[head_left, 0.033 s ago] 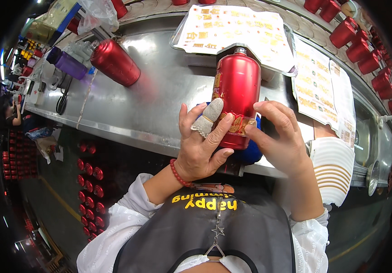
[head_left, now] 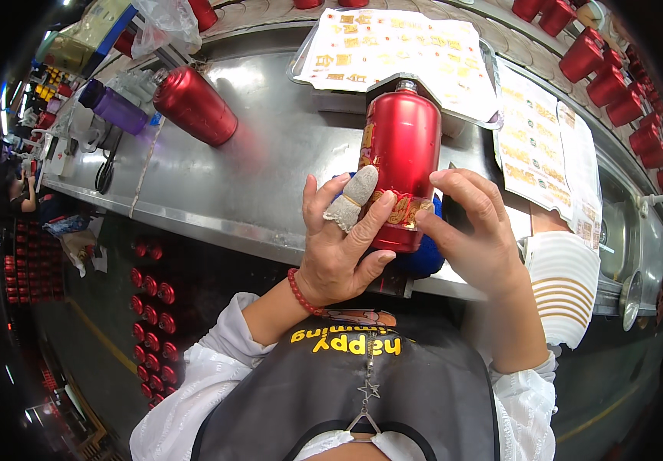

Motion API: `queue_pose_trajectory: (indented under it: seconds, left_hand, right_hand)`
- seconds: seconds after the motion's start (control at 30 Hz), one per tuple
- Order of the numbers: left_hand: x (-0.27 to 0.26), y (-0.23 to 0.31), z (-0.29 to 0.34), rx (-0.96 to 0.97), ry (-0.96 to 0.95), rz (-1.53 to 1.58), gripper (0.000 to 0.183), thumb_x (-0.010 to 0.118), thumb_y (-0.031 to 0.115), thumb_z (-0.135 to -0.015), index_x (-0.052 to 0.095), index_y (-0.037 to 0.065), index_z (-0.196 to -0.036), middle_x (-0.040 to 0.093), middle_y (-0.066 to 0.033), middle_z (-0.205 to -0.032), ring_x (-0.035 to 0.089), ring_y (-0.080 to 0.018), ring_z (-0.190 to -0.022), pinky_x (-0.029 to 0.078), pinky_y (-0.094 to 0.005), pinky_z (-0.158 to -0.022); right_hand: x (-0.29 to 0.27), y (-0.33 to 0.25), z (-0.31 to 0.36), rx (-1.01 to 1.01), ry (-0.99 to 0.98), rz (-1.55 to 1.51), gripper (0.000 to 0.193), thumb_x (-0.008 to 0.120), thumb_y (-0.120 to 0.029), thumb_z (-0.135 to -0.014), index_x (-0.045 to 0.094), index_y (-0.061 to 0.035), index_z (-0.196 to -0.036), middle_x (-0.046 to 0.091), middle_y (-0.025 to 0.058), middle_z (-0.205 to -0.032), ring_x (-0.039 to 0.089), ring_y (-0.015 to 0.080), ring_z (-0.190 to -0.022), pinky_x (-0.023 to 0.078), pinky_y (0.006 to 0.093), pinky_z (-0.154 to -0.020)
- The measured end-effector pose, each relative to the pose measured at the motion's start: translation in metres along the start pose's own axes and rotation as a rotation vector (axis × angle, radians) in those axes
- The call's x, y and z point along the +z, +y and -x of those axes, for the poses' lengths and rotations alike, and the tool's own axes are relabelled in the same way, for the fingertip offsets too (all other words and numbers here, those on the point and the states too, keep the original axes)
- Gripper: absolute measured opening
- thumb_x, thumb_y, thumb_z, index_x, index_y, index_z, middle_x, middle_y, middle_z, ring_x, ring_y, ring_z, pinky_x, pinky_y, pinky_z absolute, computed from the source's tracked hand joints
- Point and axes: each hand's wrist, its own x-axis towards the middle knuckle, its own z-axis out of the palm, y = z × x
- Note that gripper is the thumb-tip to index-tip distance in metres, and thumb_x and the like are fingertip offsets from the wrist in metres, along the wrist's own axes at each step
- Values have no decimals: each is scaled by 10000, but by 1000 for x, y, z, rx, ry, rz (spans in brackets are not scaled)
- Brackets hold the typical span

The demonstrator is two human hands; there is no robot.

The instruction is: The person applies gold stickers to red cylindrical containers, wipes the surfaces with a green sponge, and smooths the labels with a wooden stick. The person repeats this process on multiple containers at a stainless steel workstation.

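Note:
A glossy red bottle (head_left: 404, 142) with a pale narrow neck lies on a blue cloth pad (head_left: 426, 257), its base toward me. Near the base, a gold-and-red decal (head_left: 403, 210) wraps part of its side. My left hand (head_left: 339, 250) is spread along the bottle's left side, index fingertip on the decal; a grey cloth cover (head_left: 353, 198) sheathes one finger. On the right, my right hand (head_left: 476, 227) is curved with thumb and index finger apart. Its thumb touches the decal's right end, and its index fingertip is at the bottle's side.
Decal sheets (head_left: 393, 50) lie on a tray beyond the bottle, more sheets (head_left: 533, 142) to its right. Another red bottle (head_left: 195, 105) and a purple bottle (head_left: 114, 107) stand left on the metal table (head_left: 270, 154). Stacked white curved pieces (head_left: 562, 288) sit near my right forearm.

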Motion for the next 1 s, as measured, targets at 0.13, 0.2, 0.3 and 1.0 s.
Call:
queue_pose_trajectory:
  seconds: [0.13,0.2,0.3,1.0]
  left_hand:
    - [1,1,-1,-7,1,-7,568,556,463,-979,580,91,-1408,527,-183,-1440,375,-368,-1336,105,-559,-1194]
    - [1,2,-1,-7,-3,-8,575,553,470,-979,576,91,-1412,522,-181,-1444,376,-368,-1335,106,-561,-1193]
    - [1,2,0,-13,-23,-27,587,544,482,-981,567,93,-1420,509,-180,-1455,376,-370,-1335,111,-569,-1188]
    - [-10,10,-10,-35,-133,-122,687,743,388,-810,543,258,-1454,610,-193,-1210,345,-396,-1351,66,-654,-1160]
  right_hand:
    - [-3,1,-2,13,-10,5,199,692,-95,-709,701,-49,-902,596,140,-1245,610,314,-1099,513,380,-823]
    - [-2,1,0,22,-4,9,199,689,-97,-707,703,-52,-900,598,138,-1249,610,312,-1102,509,377,-820]
    - [-3,0,1,54,-19,9,197,730,-65,-700,718,-64,-897,595,124,-1256,599,312,-1127,512,382,-865]
    - [3,-24,31,222,-75,131,539,682,14,-741,697,-160,-1250,545,184,-1347,574,360,-1180,503,449,-987]
